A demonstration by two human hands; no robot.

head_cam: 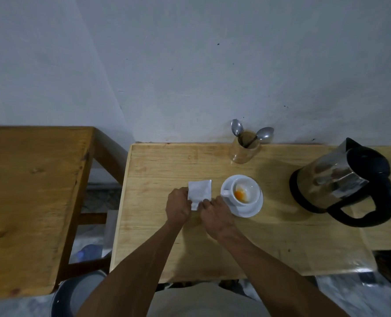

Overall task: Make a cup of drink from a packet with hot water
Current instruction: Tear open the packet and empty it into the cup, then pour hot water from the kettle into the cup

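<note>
White cup (243, 190) on its saucer (247, 210) holds orange powder (239, 194). Beyond the cup, a wooden holder (243, 149) carries two spoons (264, 133); right of the cup stands the kettle (343, 186). Both forearms reach forward over the worktop (270, 236), just left of the cup. Left hand (178, 205) and right hand (216, 213), fingers curled, pinch the near edge of a white packet (199, 193), which lies just left of the saucer

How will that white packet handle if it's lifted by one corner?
Probably floppy: the packet looks thin and flat on the table, creased where the left hand and right hand pinch it. Likely light, since orange powder already sits in the cup.
</note>
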